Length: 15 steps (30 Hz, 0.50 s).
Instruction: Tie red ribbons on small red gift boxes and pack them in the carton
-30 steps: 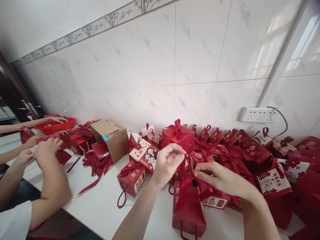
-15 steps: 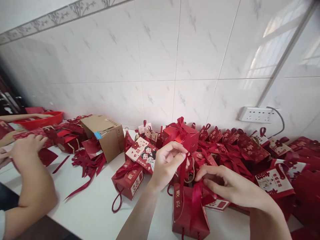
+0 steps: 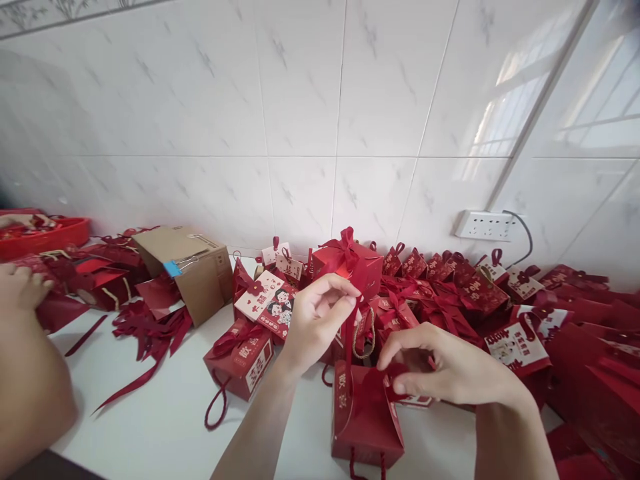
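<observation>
My left hand (image 3: 320, 320) pinches a dark red ribbon (image 3: 349, 347) between thumb and fingertips. The ribbon runs down to a red gift box (image 3: 367, 427) with gold characters and red cord handles, standing on the white table. Over that box's right upper edge is my right hand (image 3: 440, 367), its thumb and index finger apart beside a loop of the ribbon, which is blurred. Left of my left wrist lies another red gift box (image 3: 243, 360) with a cord loop, and behind it a white-topped box (image 3: 267, 303) printed with a cartoon couple.
Many red gift boxes (image 3: 470, 287) crowd the table's back and right side. Loose ribbons (image 3: 145, 333) lie by a cardboard box (image 3: 210, 280) with a blue clip. At left are a red basin (image 3: 55, 233) and another person's arm (image 3: 30, 373). A power strip (image 3: 485, 225) is on the wall.
The view has shifted right. My left hand keeps its pinch on the ribbon. My right thumb and index finger have spread apart, and the ribbon end over the box front has moved up.
</observation>
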Tool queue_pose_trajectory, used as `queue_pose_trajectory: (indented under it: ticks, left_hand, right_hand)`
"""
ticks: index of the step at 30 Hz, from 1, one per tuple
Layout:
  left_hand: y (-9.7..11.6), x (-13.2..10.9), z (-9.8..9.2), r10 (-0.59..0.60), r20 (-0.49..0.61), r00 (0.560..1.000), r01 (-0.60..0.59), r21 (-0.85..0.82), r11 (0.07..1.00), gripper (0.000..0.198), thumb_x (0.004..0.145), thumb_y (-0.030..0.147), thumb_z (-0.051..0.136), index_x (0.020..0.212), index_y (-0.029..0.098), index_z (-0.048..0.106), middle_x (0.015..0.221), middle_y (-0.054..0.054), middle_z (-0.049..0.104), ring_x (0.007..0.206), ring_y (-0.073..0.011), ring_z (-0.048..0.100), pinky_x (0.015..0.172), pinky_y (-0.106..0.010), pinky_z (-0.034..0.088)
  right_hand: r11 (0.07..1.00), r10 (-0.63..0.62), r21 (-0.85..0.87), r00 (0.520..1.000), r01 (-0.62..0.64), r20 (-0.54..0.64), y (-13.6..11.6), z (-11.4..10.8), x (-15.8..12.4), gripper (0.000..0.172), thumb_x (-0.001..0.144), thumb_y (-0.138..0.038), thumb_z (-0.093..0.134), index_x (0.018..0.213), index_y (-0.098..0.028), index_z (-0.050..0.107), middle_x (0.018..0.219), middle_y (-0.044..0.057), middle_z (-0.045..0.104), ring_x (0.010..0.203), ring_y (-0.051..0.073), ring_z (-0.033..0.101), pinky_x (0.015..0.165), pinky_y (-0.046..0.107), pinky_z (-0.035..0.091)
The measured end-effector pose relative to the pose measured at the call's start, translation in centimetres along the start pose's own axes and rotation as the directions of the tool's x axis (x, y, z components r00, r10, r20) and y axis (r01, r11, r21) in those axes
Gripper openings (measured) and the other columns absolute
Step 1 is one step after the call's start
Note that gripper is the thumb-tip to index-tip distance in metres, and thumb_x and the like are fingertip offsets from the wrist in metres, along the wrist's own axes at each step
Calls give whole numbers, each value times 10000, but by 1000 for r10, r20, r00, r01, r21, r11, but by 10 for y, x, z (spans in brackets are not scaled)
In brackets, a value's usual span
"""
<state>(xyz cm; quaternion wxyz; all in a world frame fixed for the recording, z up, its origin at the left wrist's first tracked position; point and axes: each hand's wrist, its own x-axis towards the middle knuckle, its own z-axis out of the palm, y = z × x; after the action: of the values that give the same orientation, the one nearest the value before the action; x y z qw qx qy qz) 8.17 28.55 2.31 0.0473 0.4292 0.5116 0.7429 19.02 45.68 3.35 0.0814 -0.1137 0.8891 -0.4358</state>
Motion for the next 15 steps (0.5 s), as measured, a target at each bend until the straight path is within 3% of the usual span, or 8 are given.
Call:
queue_pose_trajectory:
  ticks: [3, 6, 11, 15]
  left_hand:
    - [6, -1, 0, 6, 11, 1000, -7, 29, 1000, 59, 837, 164, 561, 802, 175, 608, 764, 0, 564, 609, -89, 540, 568, -229, 421]
    - [10, -2, 0, 14, 24, 1000, -15, 41, 999, 58, 831, 163, 559, 800, 168, 608, 776, -9, 573, 615, -94, 545, 571, -231, 432]
    - [11, -1, -1, -3, 20, 1000, 2, 59, 998, 57, 824, 189, 568, 801, 159, 610, 768, -21, 574, 614, -98, 529, 563, -229, 436]
    - [10, -2, -2, -15, 2, 1000, 15, 70, 997, 61, 813, 195, 574, 795, 150, 611, 737, -23, 574, 603, -93, 509, 546, -214, 432]
  right_hand:
    - [992, 30, -123, 999, -28, 18, -4, -1, -3, 333, 664, -331, 756, 965, -198, 700, 792, 20, 673, 697, 153, 593, 605, 224, 449]
    - [978, 73, -196, 997, -72, -7, -8, -1, -5, 269, 693, -197, 671, 959, -218, 707, 874, 9, 696, 773, 161, 619, 698, 232, 464]
    - [957, 145, -241, 987, -158, -71, -7, 0, -11, 279, 709, -172, 593, 960, -244, 692, 902, 0, 695, 755, 164, 619, 680, 231, 475]
    - [951, 143, -257, 982, -170, -119, 4, 2, -11, 171, 772, -222, 551, 872, -248, 687, 859, 13, 687, 734, 176, 621, 633, 230, 485]
